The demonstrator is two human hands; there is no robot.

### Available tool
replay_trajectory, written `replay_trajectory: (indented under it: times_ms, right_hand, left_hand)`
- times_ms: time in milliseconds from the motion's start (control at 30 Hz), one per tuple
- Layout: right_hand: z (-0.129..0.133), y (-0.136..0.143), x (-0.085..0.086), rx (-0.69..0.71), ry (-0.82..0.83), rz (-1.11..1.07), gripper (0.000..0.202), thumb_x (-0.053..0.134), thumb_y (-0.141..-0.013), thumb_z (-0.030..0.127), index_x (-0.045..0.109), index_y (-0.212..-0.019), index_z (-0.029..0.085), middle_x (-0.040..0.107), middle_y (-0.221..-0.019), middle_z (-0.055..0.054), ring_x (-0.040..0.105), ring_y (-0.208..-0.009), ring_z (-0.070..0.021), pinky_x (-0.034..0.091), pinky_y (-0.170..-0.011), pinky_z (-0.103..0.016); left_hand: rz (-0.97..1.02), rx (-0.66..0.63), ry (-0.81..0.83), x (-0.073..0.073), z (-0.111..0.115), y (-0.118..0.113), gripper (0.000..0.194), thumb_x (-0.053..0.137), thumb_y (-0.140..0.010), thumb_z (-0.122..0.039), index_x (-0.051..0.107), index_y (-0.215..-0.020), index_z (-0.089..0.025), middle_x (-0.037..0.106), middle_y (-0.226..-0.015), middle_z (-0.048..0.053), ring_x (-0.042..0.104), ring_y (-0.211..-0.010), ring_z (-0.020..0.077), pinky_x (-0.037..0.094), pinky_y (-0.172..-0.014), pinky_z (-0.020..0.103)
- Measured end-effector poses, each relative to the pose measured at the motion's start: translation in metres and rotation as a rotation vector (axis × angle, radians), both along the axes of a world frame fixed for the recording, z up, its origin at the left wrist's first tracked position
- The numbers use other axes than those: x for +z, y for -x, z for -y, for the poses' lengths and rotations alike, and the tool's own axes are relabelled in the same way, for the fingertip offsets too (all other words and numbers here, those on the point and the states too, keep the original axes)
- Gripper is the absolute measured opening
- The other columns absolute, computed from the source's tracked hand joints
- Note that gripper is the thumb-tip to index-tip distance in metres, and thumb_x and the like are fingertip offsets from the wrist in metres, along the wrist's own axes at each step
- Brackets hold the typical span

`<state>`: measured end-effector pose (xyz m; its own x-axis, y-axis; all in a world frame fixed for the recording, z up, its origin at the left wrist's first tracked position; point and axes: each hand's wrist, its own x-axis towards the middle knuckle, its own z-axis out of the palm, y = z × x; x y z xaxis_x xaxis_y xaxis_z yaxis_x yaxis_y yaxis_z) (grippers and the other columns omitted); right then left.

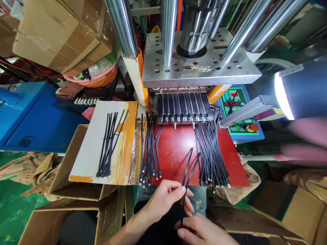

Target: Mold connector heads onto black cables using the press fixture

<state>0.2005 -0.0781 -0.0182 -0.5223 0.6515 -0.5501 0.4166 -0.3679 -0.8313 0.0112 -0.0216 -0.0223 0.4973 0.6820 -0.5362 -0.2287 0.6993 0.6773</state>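
Our left hand grips two black cables; our right hand pinches them lower; three cable bunches lie ahead.

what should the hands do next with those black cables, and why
Probably bring the two flat black cable strands into line: the left hand pinches them, the blurred right hand is at their lower part, and their upper ends splay apart.

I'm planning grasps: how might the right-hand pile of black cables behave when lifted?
The black cables are probably light, being thin. They may be springy: two similar cables jut nearly straight from the left hand. Some could drag neighbours, as many cross.
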Motion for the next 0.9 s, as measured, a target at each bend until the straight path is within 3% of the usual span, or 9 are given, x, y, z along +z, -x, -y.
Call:
replay_trajectory:
  times_ms: [67,133,233,300,367,433,600,700,900]
  right_hand:
    - [-0.023,-0.012,0.012,-0.074,0.027,-0.031,0.042,0.082,-0.082,0.057,0.084,-0.109,0.026,0.077,-0.092,-0.005,0.065,-0.074,-0.0192,0.053,-0.069,-0.028]
    - [-0.046,-0.012,0.019,-0.304,0.024,-0.101,0.058,0.081,-0.080,0.065,0.082,-0.120,0.022,0.074,-0.088,-0.005,0.060,-0.067,-0.0176,0.051,-0.063,-0.028]
    - [-0.074,0.006,0.023,-0.703,-0.108,-0.139,0.058,0.072,-0.087,0.074,0.082,-0.099,0.018,0.062,-0.069,-0.002,0.049,-0.056,-0.0138,0.044,-0.052,-0.025]
    - [-0.085,0.020,0.025,-0.797,-0.211,-0.153,0.053,0.073,-0.089,0.070,0.080,-0.085,0.018,0.059,-0.065,-0.001,0.045,-0.051,-0.0120,0.038,-0.046,-0.024]
    - [-0.090,0.031,0.027,-0.731,-0.306,-0.204,0.044,0.073,-0.094,0.062,0.080,-0.082,0.020,0.063,-0.067,-0.002,0.051,-0.053,-0.0132,0.042,-0.048,-0.023]
    - [-0.089,0.036,0.029,-0.630,-0.405,-0.244,0.035,0.071,-0.098,0.052,0.080,-0.084,0.021,0.070,-0.076,-0.004,0.061,-0.063,-0.0164,0.051,-0.057,-0.024]
    - [-0.085,0.038,0.027,-0.492,-0.652,-0.201,0.031,0.063,-0.105,0.034,0.072,-0.078,0.022,0.068,-0.076,-0.002,0.064,-0.068,-0.0155,0.051,-0.061,-0.021]
    - [-0.086,0.037,0.023,-0.509,-0.758,-0.157,0.034,0.059,-0.107,0.029,0.069,-0.075,0.022,0.066,-0.077,-0.002,0.063,-0.069,-0.0150,0.052,-0.062,-0.020]
    - [-0.094,0.034,0.025,-0.409,-0.789,-0.177,0.023,0.061,-0.105,0.021,0.072,-0.085,0.023,0.067,-0.079,-0.003,0.065,-0.068,-0.0148,0.052,-0.059,-0.020]
  left_hand:
    - [-0.015,-0.047,-0.073,0.011,0.001,-0.001,0.065,0.072,-0.089,-0.075,0.078,-0.091,-0.010,0.075,-0.065,0.007,0.067,-0.057,0.0163,0.056,-0.068,0.029]
    - [-0.088,-0.112,-0.135,0.021,0.003,0.000,0.065,0.067,-0.093,-0.074,0.079,-0.092,-0.011,0.076,-0.067,0.007,0.069,-0.059,0.0177,0.058,-0.070,0.031]
    - [-0.258,-0.212,-0.227,0.034,0.003,0.006,0.055,0.059,-0.102,-0.061,0.082,-0.093,-0.011,0.082,-0.077,0.011,0.077,-0.071,0.0223,0.062,-0.078,0.034]
    - [-0.365,-0.245,-0.318,0.042,-0.003,0.012,0.041,0.059,-0.103,-0.046,0.083,-0.103,-0.013,0.086,-0.095,0.012,0.080,-0.090,0.0252,0.062,-0.090,0.036]
    - [-0.458,-0.177,-0.428,0.049,-0.016,0.017,0.036,0.063,-0.100,-0.037,0.078,-0.126,-0.016,0.084,-0.119,0.011,0.078,-0.109,0.0257,0.059,-0.101,0.036]
    - [-0.511,-0.053,-0.564,0.056,-0.035,0.019,0.046,0.069,-0.098,-0.036,0.069,-0.141,-0.018,0.079,-0.129,0.011,0.075,-0.115,0.0247,0.056,-0.106,0.035]
    - [-0.402,0.029,-0.897,0.071,-0.079,0.016,0.022,0.069,-0.103,-0.033,0.083,-0.101,-0.016,0.078,-0.096,0.007,0.072,-0.088,0.0179,0.056,-0.085,0.027]
    - [-0.334,-0.003,-0.879,0.076,-0.086,0.017,0.024,0.070,-0.104,-0.032,0.086,-0.096,-0.016,0.077,-0.093,0.007,0.071,-0.084,0.0161,0.054,-0.080,0.025]
    - [-0.271,-0.033,-0.745,0.079,-0.086,0.025,0.038,0.075,-0.100,-0.050,0.086,-0.085,-0.017,0.074,-0.090,0.007,0.069,-0.084,0.0159,0.053,-0.078,0.026]
